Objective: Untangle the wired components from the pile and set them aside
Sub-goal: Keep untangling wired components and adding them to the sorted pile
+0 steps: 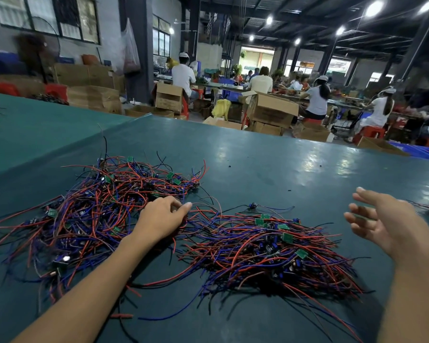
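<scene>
While the left hand [162, 216] rests palm-down on the big tangled pile of red, blue and black wired components with small green boards [97, 206], fingers dipped into the strands (can't tell if they pinch any), the right hand [384, 226] hovers empty and spread over the dark green counter [258, 164]. A flatter heap of the same wires [270, 251] lies between the hands, strands mostly running left-right. The left hand is nearer, so the pull is probably rightward.

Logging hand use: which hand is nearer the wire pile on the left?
Left. The left hand touches the left pile at its right edge; the right hand hovers open beyond the other pile, far right.
</scene>
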The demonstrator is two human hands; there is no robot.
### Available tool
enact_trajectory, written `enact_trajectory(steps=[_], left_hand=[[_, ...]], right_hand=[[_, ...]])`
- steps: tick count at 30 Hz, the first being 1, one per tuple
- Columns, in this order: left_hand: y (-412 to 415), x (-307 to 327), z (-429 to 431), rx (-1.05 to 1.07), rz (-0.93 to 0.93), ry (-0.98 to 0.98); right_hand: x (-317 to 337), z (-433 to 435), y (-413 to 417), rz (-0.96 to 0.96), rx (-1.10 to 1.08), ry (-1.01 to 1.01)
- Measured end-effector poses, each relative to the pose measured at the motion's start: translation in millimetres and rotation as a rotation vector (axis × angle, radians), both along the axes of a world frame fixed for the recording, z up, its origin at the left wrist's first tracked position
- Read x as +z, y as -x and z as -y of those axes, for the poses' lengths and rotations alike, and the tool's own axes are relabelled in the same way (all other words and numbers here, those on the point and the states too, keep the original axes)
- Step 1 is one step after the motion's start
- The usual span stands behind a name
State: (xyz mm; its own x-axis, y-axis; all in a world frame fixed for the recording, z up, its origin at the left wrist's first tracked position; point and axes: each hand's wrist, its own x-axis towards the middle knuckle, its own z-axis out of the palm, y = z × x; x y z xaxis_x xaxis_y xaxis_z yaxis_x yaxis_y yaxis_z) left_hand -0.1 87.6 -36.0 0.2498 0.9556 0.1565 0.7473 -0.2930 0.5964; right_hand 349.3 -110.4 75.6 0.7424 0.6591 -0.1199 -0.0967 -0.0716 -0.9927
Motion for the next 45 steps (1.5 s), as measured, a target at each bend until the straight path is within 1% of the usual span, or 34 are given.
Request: enact_trajectory(steps=[3, 5, 6, 7, 9, 11, 14, 17, 18, 19, 21, 23, 25, 27, 30, 33, 35, 39, 45], left_hand=[[0, 3, -2, -0.031, 0.018, 0.07], [-1, 3, 0, -0.027, 0.056, 0.066], [-2, 1, 1, -0.015, 0.107, 0.035], [-2, 0, 2, -0.004, 0.195, -0.015], [0, 3, 7, -0.023, 0.438, -0.123], [2, 12, 15, -0.117, 0.696, -0.122], [0, 24, 31, -0.292, 1.023, 0.038], [-4, 35, 45, -0.395, 1.396, 0.251], [-6, 38, 49, -0.427, 1.47, 0.299], [-7, 42, 52, -0.45, 1.507, 0.324], [-8, 45, 57, -0.473, 1.529, 0.331], [-8, 47, 60, -0.491, 1.508, 0.355], [-7, 47, 62, -0.521, 1.415, 0.379], [-6, 48, 65, -0.568, 1.306, 0.353], [-3, 50, 64, -0.583, 1.229, 0.324], [1, 51, 62, -0.593, 1.157, 0.316], [1, 50, 63, -0.602, 1.126, 0.307], [0, 49, 63, -0.575, 1.076, 0.275], [0, 54, 65, -0.557, 1.126, 0.383]], right_hand=[[4, -2, 8, 0.026, 0.026, 0.001], [6, -6, 13, 0.059, 0.054, 0.001], [8, -10, 17, 0.078, 0.071, 0.002], [9, -13, 21, 0.098, 0.093, 0.003], [14, -21, 34, 0.146, 0.155, 0.0], [19, -28, 50, 0.208, 0.267, -0.017], [22, -39, 84, 0.299, 0.495, -0.045], [18, -50, 120, 0.345, 0.717, -0.023], [15, -55, 131, 0.365, 0.782, -0.002], [11, -59, 140, 0.382, 0.841, 0.018], [3, -66, 156, 0.407, 0.942, 0.044], [-4, -71, 170, 0.39, 0.99, -0.005], [-9, -76, 181, 0.312, 0.965, -0.129], [-11, -80, 186, 0.262, 0.922, -0.222], [-15, -84, 186, 0.134, 0.919, -0.266], [-16, -83, 182, -0.012, 0.974, -0.302], [-15, -82, 180, -0.022, 1.001, -0.306], [-11, -80, 176, -0.038, 0.954, -0.26], [-9, -79, 183, -0.073, 0.922, -0.237]])
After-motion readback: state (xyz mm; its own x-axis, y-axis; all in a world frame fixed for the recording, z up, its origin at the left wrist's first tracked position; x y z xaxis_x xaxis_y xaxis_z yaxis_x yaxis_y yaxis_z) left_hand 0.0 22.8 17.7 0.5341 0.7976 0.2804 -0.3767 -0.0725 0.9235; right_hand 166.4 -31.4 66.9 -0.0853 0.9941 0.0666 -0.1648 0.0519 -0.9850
